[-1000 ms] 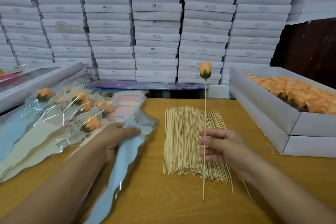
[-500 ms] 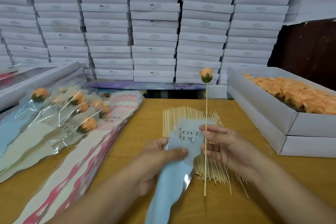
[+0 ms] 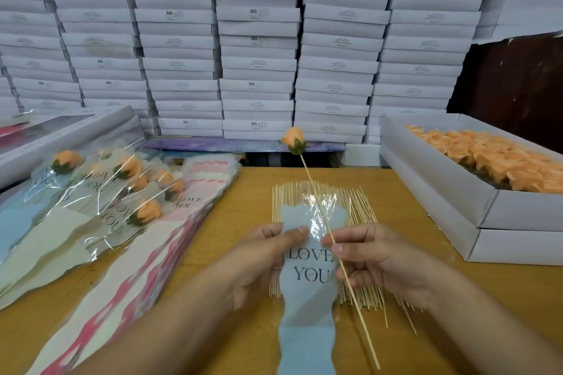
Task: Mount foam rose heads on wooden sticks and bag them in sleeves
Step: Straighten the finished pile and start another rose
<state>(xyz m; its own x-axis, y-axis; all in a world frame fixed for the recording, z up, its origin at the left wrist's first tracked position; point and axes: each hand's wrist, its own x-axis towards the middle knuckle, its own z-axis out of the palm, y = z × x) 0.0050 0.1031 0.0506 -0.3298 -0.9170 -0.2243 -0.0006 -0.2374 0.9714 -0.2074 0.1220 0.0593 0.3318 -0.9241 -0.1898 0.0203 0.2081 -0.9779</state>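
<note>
My right hand [image 3: 380,262] pinches a thin wooden stick [image 3: 316,192] that carries an orange foam rose head [image 3: 294,140] at its top; the stick leans to the left. My left hand [image 3: 262,256] grips a light blue "LOVE YOU" sleeve [image 3: 307,307] by its left edge, thumb on the front. The right thumb also touches the sleeve's right edge. The sleeve's clear upper part lies behind the stick. A flat bundle of bare wooden sticks [image 3: 359,210] lies on the wooden table [image 3: 426,298] beneath both hands.
Several bagged roses [image 3: 100,201] lie in a pile at the left, beside a stack of unused pink and white sleeves [image 3: 146,268]. A white box [image 3: 451,192] of orange foam rose heads [image 3: 502,161] stands at the right. Stacked white cartons [image 3: 259,39] form the back wall.
My left hand took a blue sleeve from the stack at the left and brought it to the middle. The rose stick tilted left and the right thumb now touches the sleeve.
</note>
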